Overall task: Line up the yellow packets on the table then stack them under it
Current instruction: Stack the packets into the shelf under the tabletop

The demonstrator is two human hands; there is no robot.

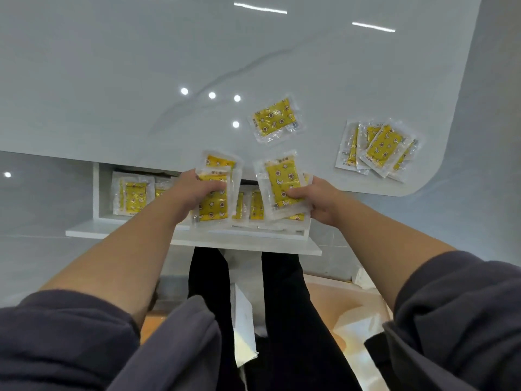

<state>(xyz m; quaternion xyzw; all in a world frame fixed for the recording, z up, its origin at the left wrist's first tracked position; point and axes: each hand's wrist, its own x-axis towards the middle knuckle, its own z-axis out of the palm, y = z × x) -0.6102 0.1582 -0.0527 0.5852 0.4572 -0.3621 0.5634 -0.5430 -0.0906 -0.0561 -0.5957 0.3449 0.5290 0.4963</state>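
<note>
White glossy table [141, 80]: fills the upper half of the view, with its near edge running from 9 o'clock to a rounded corner at 3 o'clock. Left hand [194, 190]: just left of centre at the table's near edge, fingers curled round the left bundle [217, 165], several yellow packets in clear wrappers, overlapped. Right hand [318, 200]: just right of centre, thumb and fingers pinching the lower end of the right bundle [282, 179], also several overlapped packets; the two bundles are near each other but apart. Single packet [275, 119]: flat on the table at 12 o'clock from the right bundle, tilted, alone. Loose pile [379, 148]: a handful of packets fanned over one another on the table at 2 o'clock from the right hand, near the rounded corner. Shelf [197, 239]: white open compartment under the table, at 6 o'clock from both bundles. Shelf packets [132, 194]: one group at 9 o'clock from the left hand, more between and behind the two bundles; whether they stand or lie cannot be told. Grey sleeves [56, 334]: pushed up both forearms, at 7 and 5 o'clock. Black trousers [282, 320]: at 6 o'clock. White sheet [242, 320]: between the legs.
</note>
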